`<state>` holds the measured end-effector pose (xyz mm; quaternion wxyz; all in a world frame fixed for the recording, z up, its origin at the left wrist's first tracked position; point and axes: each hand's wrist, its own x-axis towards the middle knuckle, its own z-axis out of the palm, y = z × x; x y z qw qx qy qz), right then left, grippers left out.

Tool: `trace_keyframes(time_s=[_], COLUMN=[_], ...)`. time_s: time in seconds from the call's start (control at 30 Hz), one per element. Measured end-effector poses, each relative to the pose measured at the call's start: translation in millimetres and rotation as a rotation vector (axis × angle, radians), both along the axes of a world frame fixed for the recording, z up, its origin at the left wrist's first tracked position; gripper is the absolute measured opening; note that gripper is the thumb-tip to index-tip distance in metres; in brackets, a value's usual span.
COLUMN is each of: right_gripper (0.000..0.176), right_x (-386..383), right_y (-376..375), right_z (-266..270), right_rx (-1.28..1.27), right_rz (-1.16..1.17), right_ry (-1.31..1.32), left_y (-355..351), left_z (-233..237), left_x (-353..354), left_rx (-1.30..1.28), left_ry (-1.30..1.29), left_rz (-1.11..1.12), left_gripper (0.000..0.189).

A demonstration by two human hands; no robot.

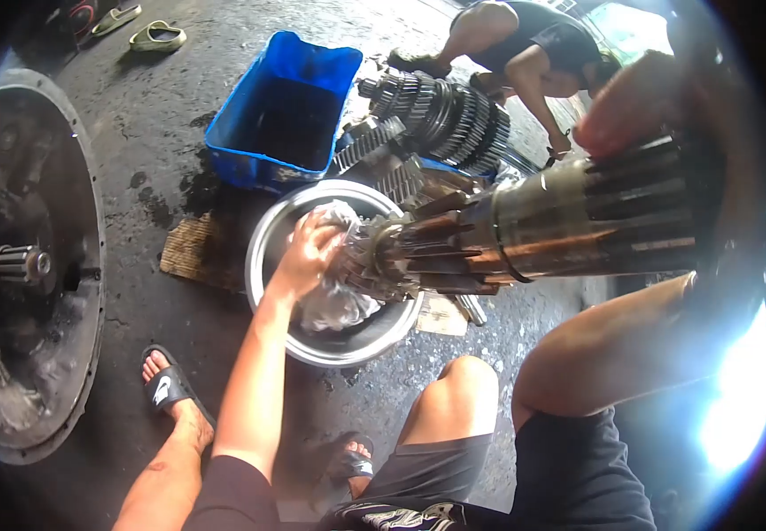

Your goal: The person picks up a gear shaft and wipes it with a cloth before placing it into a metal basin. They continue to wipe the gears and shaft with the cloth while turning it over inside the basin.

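Observation:
My left hand (314,252) presses a white rag (339,305) against the toothed lower end of a long splined metal shaft (542,221). The shaft looks wet and stands tilted over a round metal basin (263,332), rising toward the camera at the right. Part of the rag hangs inside the basin. At the shaft's upper end is my right hand (635,102), blurred and close to the camera, with its fingers bent over the metal; part of its grip is hidden.
A blue plastic crate (224,119) with dark contents stands behind the basin. Beside it lies a stack of gears (445,115). Another person (533,53) bends over at the back. A large round metal housing (46,354) is at left, and cardboard (193,252) lies by the basin.

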<state>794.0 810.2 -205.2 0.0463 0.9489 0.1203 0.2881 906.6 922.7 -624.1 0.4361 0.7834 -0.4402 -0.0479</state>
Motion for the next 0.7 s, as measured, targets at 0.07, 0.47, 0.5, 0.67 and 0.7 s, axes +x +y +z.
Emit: trace_keyframes(time_s=[0.07, 0.47, 0.5, 0.67, 0.7], right_gripper=[0.063, 0.071, 0.071, 0.061, 0.058], right_x=[1, 7, 13, 19, 19], right_y=[0, 5, 6, 16, 16], right_z=[-1, 12, 17, 38, 37], right_rx=[0.001, -0.046, -0.069, 0.607, 0.598], right_rz=[0.007, 0.008, 0.032, -0.322, -0.359], right_ry=[0.005, -0.021, -0.065, 0.275, 0.267], left_y=[-21, -24, -19, 23, 29], left_z=[15, 65, 50, 46, 43], left_x=[21, 35, 32, -5, -6], left_rx=[-0.104, -0.252, -0.287, -0.145, -0.110], left_ry=[0.888, 1.474, 1.316, 0.433, 0.440], left_rz=[-0.174, -0.353, -0.381, -0.140, -0.138], left_gripper=[0.033, 0.028, 0.030, 0.060, 0.066])
